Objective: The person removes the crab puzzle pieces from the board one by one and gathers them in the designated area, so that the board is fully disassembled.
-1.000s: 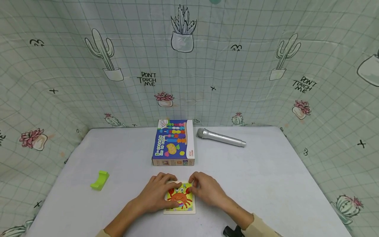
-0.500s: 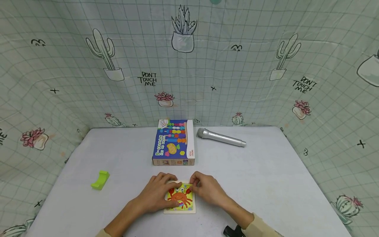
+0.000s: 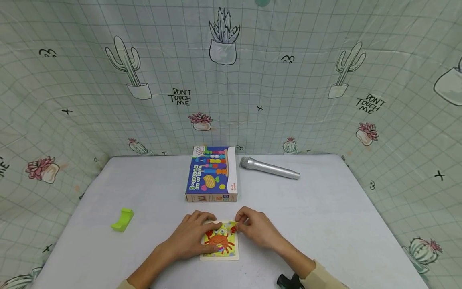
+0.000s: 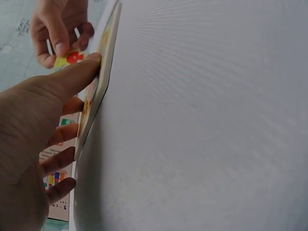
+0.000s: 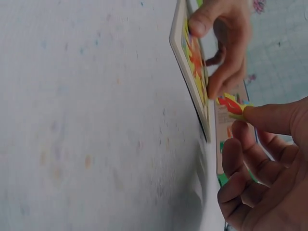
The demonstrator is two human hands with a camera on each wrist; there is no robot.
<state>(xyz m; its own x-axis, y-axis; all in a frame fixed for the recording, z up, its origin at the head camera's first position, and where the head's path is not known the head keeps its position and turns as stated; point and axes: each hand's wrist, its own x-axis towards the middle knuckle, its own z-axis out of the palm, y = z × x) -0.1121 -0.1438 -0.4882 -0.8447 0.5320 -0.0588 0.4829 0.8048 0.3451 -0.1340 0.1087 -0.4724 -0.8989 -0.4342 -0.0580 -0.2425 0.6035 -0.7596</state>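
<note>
A small square crab puzzle [image 3: 219,242] in a pale wooden frame lies on the white table. My left hand [image 3: 189,236] holds it at its left side, thumb and forefinger resting on the picture. At the upper right corner, my right hand [image 3: 258,228] pinches a yellow and red puzzle piece [image 5: 232,106] between thumb and finger. That piece stands raised and tilted off the board [image 5: 188,72] in the right wrist view. In the left wrist view, the left thumb [image 4: 79,77] lies over the puzzle edge and partly covers the piece.
Behind the hands lies a blue bead-set box [image 3: 211,172], with a silver microphone [image 3: 270,167] to its right. A lime-green curved block [image 3: 122,219] sits at the left. A black object [image 3: 288,281] shows by the right sleeve.
The right hand has moved slightly right and away from the puzzle, lifting the corner piece out of the picture. The left hand stays in place on the puzzle.
</note>
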